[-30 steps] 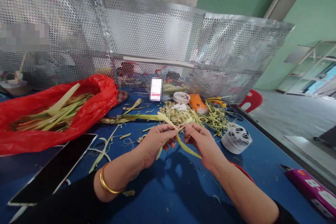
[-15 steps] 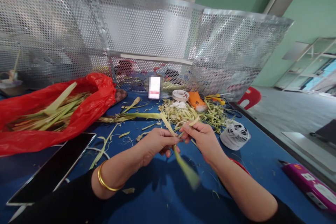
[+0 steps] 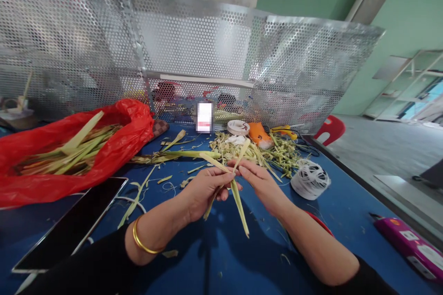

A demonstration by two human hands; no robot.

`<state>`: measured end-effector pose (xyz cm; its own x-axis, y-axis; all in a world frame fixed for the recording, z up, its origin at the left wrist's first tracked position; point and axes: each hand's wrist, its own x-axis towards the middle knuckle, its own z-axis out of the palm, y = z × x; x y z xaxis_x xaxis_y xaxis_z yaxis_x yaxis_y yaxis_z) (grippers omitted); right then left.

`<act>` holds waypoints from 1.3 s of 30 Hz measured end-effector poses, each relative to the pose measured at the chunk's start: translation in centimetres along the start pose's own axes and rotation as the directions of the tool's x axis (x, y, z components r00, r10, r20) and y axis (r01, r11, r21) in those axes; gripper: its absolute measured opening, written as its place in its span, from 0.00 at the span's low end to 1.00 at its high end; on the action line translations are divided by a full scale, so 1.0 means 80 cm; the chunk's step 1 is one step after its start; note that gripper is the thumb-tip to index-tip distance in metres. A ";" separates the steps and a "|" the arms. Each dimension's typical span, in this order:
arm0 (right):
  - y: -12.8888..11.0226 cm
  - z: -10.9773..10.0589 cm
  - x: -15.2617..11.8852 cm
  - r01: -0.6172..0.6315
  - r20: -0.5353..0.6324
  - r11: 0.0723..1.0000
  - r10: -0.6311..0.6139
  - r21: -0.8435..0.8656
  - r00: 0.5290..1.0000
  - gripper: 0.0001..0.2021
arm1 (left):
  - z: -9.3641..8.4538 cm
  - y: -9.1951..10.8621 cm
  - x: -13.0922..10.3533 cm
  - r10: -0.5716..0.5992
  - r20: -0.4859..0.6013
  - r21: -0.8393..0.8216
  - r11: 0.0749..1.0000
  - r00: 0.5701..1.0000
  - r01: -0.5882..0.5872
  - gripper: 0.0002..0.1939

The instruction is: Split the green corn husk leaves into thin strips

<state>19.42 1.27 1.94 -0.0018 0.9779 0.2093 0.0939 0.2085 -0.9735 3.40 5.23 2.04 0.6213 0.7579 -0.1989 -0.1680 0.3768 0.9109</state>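
Pale green and straw-coloured leaf strips [image 3: 238,203] cross each other between my two hands, above the table. My left hand [image 3: 211,189] pinches them where they cross, thumb on top. From the right, my right hand [image 3: 254,177] grips the strips near the crossing, its fingers closed together. One strip points down toward me, a short one hangs below my left fingers, and two ends stick up and away. Behind the hands lies a heap of short trimmed leaf pieces [image 3: 221,143]. A longer leaf [image 3: 183,153] lies to the left of that heap.
At left sit a red plastic bag [image 3: 134,120] of leaf strips and a dark tablet [image 3: 72,226]. A white string roll [image 3: 310,180] stands at right, near a purple box [image 3: 408,244]. Tape [image 3: 238,127], an orange packet [image 3: 259,135] and a perforated metal screen [image 3: 194,37] are behind.
The strips have turned in my hands: the blurred hanging one is now still and narrower, and another end stands up between the hands. My right hand's fingers have moved slightly down and left.
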 end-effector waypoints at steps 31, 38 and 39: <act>0.029 -0.014 0.011 0.377 0.154 0.766 -0.350 -0.521 0.924 0.10 | -0.002 0.005 0.004 -0.108 -0.041 -0.062 0.992 0.993 0.105 0.06; 0.011 -0.009 0.006 0.156 0.016 0.968 -0.156 -0.197 0.988 0.11 | 0.003 -0.001 0.003 -0.195 -0.050 -0.023 0.981 0.980 0.194 0.11; 0.011 -0.007 0.005 0.138 -0.006 0.976 -0.141 -0.169 0.990 0.09 | 0.004 -0.002 0.002 -0.201 -0.060 -0.008 0.980 0.978 0.200 0.11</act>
<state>20.09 1.83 1.19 -0.0088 0.9387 0.3446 0.2599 0.3350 -0.9057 3.80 5.14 1.96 0.5949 0.6978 -0.3990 -0.0463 0.5254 0.8496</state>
